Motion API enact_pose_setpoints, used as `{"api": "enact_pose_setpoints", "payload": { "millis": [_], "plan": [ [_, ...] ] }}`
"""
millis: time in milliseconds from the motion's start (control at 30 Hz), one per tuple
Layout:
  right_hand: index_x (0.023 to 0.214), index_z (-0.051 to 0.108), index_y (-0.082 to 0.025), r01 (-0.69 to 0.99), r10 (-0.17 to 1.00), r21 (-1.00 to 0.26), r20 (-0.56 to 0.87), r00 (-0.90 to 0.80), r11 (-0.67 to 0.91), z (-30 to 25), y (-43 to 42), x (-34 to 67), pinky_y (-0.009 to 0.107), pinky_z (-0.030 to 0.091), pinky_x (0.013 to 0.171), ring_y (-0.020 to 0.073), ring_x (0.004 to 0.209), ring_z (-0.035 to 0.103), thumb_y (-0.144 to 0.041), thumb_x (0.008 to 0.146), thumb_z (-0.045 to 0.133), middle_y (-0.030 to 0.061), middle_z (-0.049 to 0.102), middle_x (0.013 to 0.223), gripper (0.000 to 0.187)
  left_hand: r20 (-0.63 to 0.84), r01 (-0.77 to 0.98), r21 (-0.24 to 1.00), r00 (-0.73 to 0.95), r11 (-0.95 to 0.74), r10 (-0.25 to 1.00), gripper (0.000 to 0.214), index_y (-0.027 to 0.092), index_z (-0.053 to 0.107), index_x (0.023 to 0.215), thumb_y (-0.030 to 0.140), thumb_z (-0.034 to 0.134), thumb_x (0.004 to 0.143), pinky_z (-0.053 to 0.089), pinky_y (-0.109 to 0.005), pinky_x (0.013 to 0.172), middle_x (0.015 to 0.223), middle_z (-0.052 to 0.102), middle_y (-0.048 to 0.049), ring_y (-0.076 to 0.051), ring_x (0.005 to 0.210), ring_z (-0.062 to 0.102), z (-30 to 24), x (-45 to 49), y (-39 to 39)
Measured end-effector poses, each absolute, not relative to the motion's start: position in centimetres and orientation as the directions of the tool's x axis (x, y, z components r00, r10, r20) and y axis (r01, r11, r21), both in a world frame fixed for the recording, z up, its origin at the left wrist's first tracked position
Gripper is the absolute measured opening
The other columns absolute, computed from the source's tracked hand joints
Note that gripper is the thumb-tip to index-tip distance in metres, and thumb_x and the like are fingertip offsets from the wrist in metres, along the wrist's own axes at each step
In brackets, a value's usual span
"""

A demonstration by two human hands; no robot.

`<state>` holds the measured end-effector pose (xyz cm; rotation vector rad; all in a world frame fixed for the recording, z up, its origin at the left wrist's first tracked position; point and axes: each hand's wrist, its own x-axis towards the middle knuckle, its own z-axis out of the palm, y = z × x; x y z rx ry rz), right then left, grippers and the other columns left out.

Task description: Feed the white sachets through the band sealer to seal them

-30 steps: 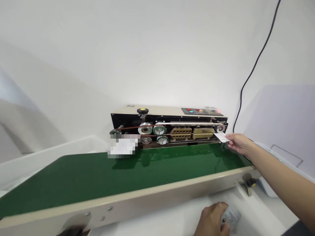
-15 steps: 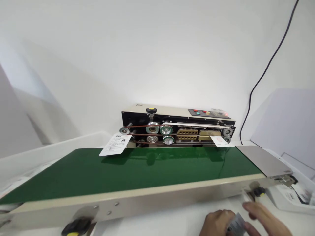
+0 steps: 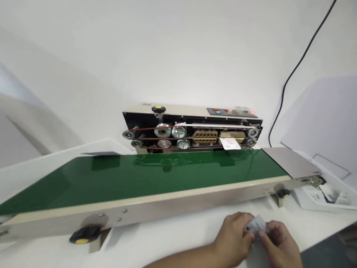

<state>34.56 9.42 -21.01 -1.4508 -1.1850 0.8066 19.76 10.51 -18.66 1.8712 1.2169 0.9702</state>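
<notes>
Printed packet in front of green belt, pinched by fingers of left hand and right hand; tight grip could crease it. Beyond, flat white piece juts from roller machine; crooked travel might jam it.

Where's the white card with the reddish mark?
In the head view, the card is right of centre, by the right-hand brass block, above the green belt.
</notes>
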Motion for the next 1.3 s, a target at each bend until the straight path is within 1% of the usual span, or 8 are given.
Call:
{"api": "enact_pose_setpoints", "payload": {
  "millis": [100, 233, 400, 700, 833, 1000, 1200, 1300],
  "plan": [
    [0.091, 0.054, -0.020, 0.090, 0.966, -0.996, 0.002, 0.259, -0.022, -20.6, 9.5, 34.3, 0.028, 0.047, 0.056, 0.0192, 0.061, 0.058, -0.047, 0.056, 0.073, 0.0021, 0.064, 0.071, 0.048, 0.179, 0.389, 0.882, 0.243, -0.265, 0.953, 0.024, 0.020, 0.065, 0.088, 0.011, 0.055, 0.068, 0.043, -0.021, 0.072, 0.082, 0.065, -0.0005, -0.015, 0.076, 0.056, -18.5, 19.7, 10.6],
    [0.073, 0.057, -0.016, 0.066, 0.990, -0.995, -0.072, 0.122, -0.080, -20.1, 9.6, 34.5, 0.026, 0.042, 0.057, 0.0169, 0.060, 0.055, -0.047, 0.058, 0.073, 0.0021, 0.061, 0.063, 0.038, 0.170, 0.350, 0.906, 0.217, -0.239, 0.961, 0.021, 0.019, 0.065, 0.083, 0.010, 0.056, 0.066, 0.041, -0.020, 0.069, 0.077, 0.064, 0.0009, -0.014, 0.073, 0.055, -18.6, 19.8, 10.8],
    [0.069, 0.050, -0.017, -0.022, 0.982, -0.994, -0.112, 0.153, -0.110, -20.0, 9.7, 34.3, 0.021, 0.033, 0.045, 0.0110, 0.049, 0.045, -0.048, 0.058, 0.074, -0.0025, 0.053, 0.056, 0.041, 0.116, 0.330, 0.927, 0.204, -0.180, 0.972, 0.025, 0.019, 0.066, 0.085, 0.008, 0.057, 0.064, 0.042, -0.020, 0.069, 0.080, 0.065, 0.0008, -0.014, 0.075, 0.056, -18.6, 19.8, 10.8],
    [0.093, 0.048, -0.020, 0.009, 0.954, -0.999, 0.046, 0.297, 0.045, -18.8, 11.9, 37.1, 0.027, 0.049, 0.057, 0.0177, 0.064, 0.057, -0.050, 0.066, 0.069, 0.0007, 0.061, 0.071, 0.046, 0.068, 0.340, 0.931, 0.188, -0.130, 0.980, 0.029, 0.020, 0.064, 0.094, 0.009, 0.054, 0.069, 0.044, -0.026, 0.084, 0.094, 0.066, -0.0015, -0.018, 0.089, 0.057, -19.2, 19.7, 10.8],
    [0.108, 0.040, -0.022, 0.122, 0.862, -0.968, 0.252, 0.440, 0.220, -13.4, 13.9, 39.2, 0.027, 0.051, 0.062, 0.0171, 0.072, 0.058, -0.039, 0.074, 0.063, 0.0045, 0.058, 0.087, 0.044, 0.015, 0.337, 0.939, 0.153, -0.066, 0.988, 0.027, 0.019, 0.063, 0.098, 0.014, 0.054, 0.073, 0.045, -0.028, 0.085, 0.099, 0.065, -0.0046, -0.019, 0.091, 0.058, -19.0, 19.8, 11.1],
    [0.127, 0.024, -0.020, 0.355, 0.757, -0.843, 0.526, 0.387, 0.405, -6.5, 18.3, 39.8, 0.024, 0.050, 0.056, 0.0174, 0.072, 0.059, -0.027, 0.078, 0.056, 0.0107, 0.055, 0.094, 0.059, 0.032, 0.297, 0.951, 0.182, -0.085, 0.983, 0.023, 0.018, 0.063, 0.094, 0.015, 0.052, 0.074, 0.046, -0.026, 0.078, 0.093, 0.066, -0.0035, -0.018, 0.084, 0.059, -18.7, 19.7, 11.0],
    [0.141, 0.011, -0.015, 0.300, 0.865, -0.890, 0.425, 0.266, 0.344, -3.8, 26.0, 39.6, 0.026, 0.052, 0.064, 0.0179, 0.079, 0.062, -0.015, 0.066, 0.061, 0.0148, 0.053, 0.115, 0.090, 0.054, 0.351, 0.929, 0.176, -0.113, 0.983, 0.026, 0.020, 0.063, 0.097, 0.016, 0.051, 0.074, 0.044, -0.029, 0.085, 0.096, 0.066, -0.0040, -0.020, 0.091, 0.057, -19.2, 19.8, 11.0],
    [0.138, 0.020, -0.014, 0.339, 0.878, -0.882, 0.417, 0.236, 0.328, -3.6, 28.7, 39.7, 0.025, 0.051, 0.064, 0.0192, 0.086, 0.061, -0.013, 0.062, 0.059, 0.0134, 0.054, 0.115, 0.086, 0.041, 0.368, 0.924, 0.177, -0.105, 0.983, 0.028, 0.020, 0.063, 0.098, 0.015, 0.051, 0.074, 0.043, -0.029, 0.087, 0.099, 0.065, -0.0040, -0.020, 0.093, 0.056, -19.2, 19.7, 11.1]
  ]
}}
